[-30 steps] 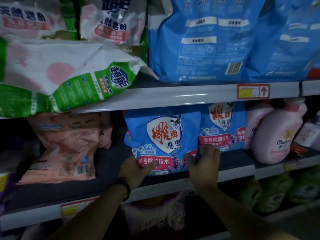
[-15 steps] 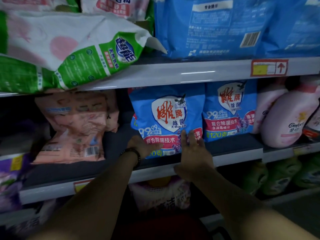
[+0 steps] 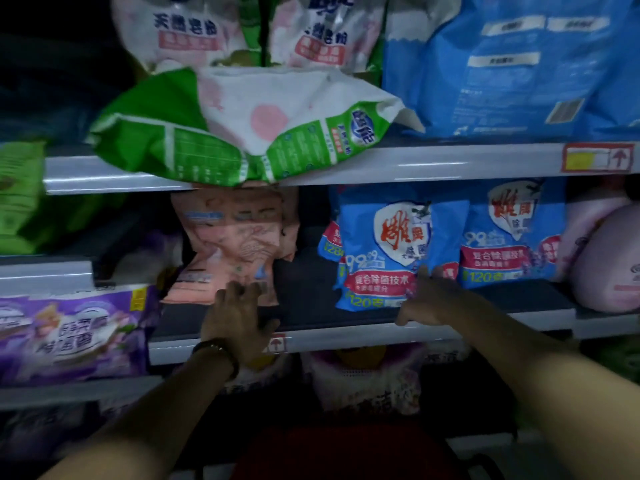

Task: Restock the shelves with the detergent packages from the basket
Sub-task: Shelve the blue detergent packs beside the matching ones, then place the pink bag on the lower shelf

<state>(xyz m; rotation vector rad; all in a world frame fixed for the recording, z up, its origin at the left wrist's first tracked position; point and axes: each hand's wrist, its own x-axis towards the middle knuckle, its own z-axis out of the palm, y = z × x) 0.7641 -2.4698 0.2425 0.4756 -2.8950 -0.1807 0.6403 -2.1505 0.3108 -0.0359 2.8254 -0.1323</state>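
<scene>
A blue detergent bag (image 3: 388, 251) stands upright on the middle shelf (image 3: 311, 317), beside a second blue bag (image 3: 512, 237) to its right. My right hand (image 3: 433, 296) touches the front bag's lower right corner with straight fingers. My left hand (image 3: 239, 320), a dark band on its wrist, lies spread over the shelf with its fingertips at the bottom edge of a pink bag (image 3: 235, 244) leaning at the shelf's left. A dark red basket (image 3: 346, 452) shows dimly at the bottom.
A green and white bag (image 3: 242, 133) overhangs the upper shelf's edge (image 3: 433, 161). Big blue bags (image 3: 519, 64) stand to its right. Pink bottles (image 3: 606, 258) fill the middle shelf's right end. Purple bags (image 3: 69, 330) sit at the left, more bags (image 3: 363, 375) below.
My left hand has left the blue bag and moved left to the pink bag. My right hand stays at the blue bag's lower right. The view has swung left.
</scene>
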